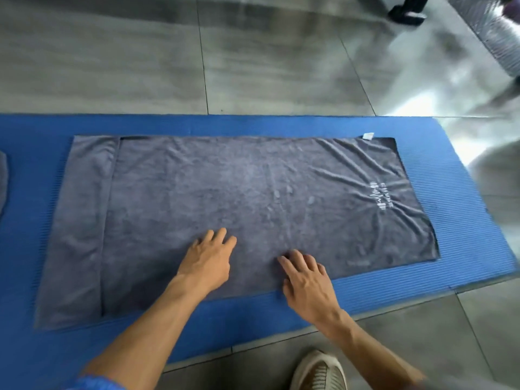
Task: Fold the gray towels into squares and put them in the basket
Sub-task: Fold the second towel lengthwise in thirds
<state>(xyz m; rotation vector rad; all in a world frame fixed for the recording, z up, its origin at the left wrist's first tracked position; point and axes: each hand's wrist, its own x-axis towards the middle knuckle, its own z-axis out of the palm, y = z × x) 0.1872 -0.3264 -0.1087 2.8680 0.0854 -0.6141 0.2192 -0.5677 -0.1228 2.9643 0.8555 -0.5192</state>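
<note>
We see two bare hands laid palm-down on a gray towel, set a little apart from each other near its front edge. The left hand has its fingers spread and fairly straight, pressing flat on the cloth; the right hand lies beside it with fingers loosely extended, also resting on the fabric, gripping nothing. Both forearms reach in from the bottom of the view, and a scrap of bright blue sleeve shows at the left elbow. The gray towel is a long rectangle of soft, napped cloth, doubled over so that a strip of the lower layer shows along its left end, where the upper layer stops short. Fine creases fan out near its right end around a small white embroidered logo, and a small white tag sticks out at the far right corner. The towel lies flat on a blue foam mat with a finely ribbed surface. At the far left edge of the mat we see a sliver of another gray cloth. The mat lies on a floor of large, glossy gray tiles. A beige mesh shoe stands on the tiles beside the right forearm.
</note>
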